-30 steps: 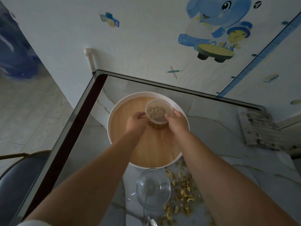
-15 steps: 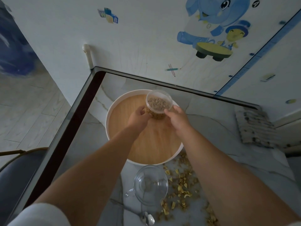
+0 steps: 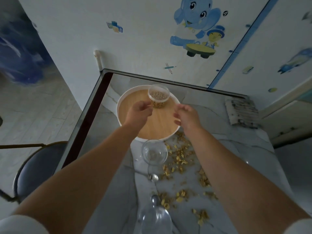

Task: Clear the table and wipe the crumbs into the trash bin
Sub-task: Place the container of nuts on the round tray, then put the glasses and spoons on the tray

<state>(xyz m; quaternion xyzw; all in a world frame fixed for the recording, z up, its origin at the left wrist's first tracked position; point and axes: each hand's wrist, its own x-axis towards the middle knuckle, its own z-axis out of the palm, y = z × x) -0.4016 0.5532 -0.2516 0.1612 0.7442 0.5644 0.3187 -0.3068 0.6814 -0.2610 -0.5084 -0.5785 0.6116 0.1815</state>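
A clear plastic cup of brown crumbs stands at the far edge of the round wooden tray with a white rim. My left hand hovers just in front of the cup, fingers loosely curled and holding nothing. My right hand is open over the tray's right edge, apart from the cup. Yellow-brown crumbs lie scattered over the marble table near the tray. A clear glass bowl sits in front of the tray, beside a metal spoon.
A grey cloth lies at the table's right side. Another clear glass vessel shows at the bottom edge. A dark chair stands left of the table. The wall with stickers runs along the table's far edge.
Both hands set the cup down at the tray's far edge and let go of it, then drew back toward me. The view has tilted down, showing more crumbs.
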